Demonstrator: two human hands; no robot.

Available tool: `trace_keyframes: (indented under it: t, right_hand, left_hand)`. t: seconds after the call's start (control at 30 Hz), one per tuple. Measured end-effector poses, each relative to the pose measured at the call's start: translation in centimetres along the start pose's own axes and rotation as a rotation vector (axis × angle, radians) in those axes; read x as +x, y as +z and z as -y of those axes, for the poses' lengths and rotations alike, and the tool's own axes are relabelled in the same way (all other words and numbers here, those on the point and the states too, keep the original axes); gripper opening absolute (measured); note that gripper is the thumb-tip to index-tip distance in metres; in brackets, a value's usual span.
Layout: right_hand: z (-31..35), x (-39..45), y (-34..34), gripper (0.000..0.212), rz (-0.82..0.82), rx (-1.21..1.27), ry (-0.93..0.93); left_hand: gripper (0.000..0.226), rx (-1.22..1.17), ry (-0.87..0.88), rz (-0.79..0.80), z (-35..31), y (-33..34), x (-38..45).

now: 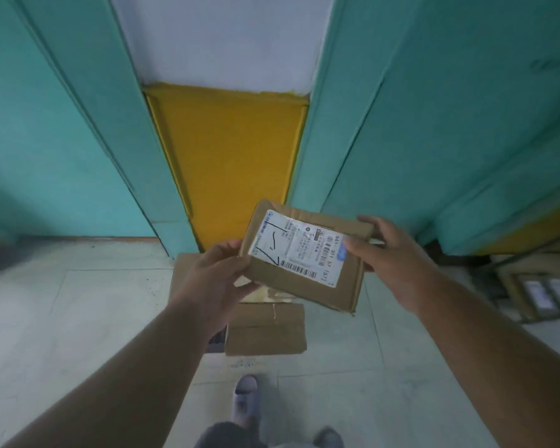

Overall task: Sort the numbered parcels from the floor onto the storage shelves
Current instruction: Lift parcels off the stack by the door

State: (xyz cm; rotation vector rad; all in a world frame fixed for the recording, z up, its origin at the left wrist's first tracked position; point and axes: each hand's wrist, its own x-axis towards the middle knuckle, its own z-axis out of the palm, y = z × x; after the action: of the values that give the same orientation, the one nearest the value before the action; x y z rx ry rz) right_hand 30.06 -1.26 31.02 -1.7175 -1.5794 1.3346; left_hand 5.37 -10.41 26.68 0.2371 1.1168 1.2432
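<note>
Pale floor tiles [94, 318] ran up to teal panels [62, 124] flanking a yellow strip [230, 150] at centre. Mid-frame, the left hand [214, 279] gripped the parcel [304, 257] by its left edge, fingers curled beneath, while the right hand [392, 253] pinched its right edge, thumb on the white label [301, 247]. Below it, flat cardboard boxes [265, 331] lay on the floor; more parcels [547, 292] sat at right.

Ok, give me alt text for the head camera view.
Both hands, left hand and right hand, hold a small labelled cardboard parcel above more cardboard boxes on the tiled floor, facing teal and yellow panels.
</note>
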Motion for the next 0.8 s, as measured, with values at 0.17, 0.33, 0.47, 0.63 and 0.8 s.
trace_keyframes:
  t: [0.17,0.33,0.47,0.63,0.8]
  right_hand:
    - [-2.6,-3.0,-6.7,0.045,-0.146,0.245,0.107]
    - [-6.4,-7.6,-15.0,0.050,-0.392,0.177,0.049]
    - [-10.7,-13.8,-21.3,0.047,-0.359,0.275,0.020]
    - [-17.2,-21.5,-31.7,0.046,-0.676,0.382,0.087]
    - [-20.8,-27.6,-42.4,0.043,-0.853,0.244,0.062]
  left_hand:
    - [0.041,0.178,-0.087,0.222,1.2,7.2,-0.5]
    - [0.096,0.581,-0.127,0.421,7.1,15.1,-0.8]
    - [0.131,0.654,-0.034,0.475,13.4,22.6,-2.9]
    - [0.115,0.636,0.020,0.606,22.9,33.1,-7.9]
    - [0.081,0.746,0.060,0.557,30.6,43.3,-11.9]
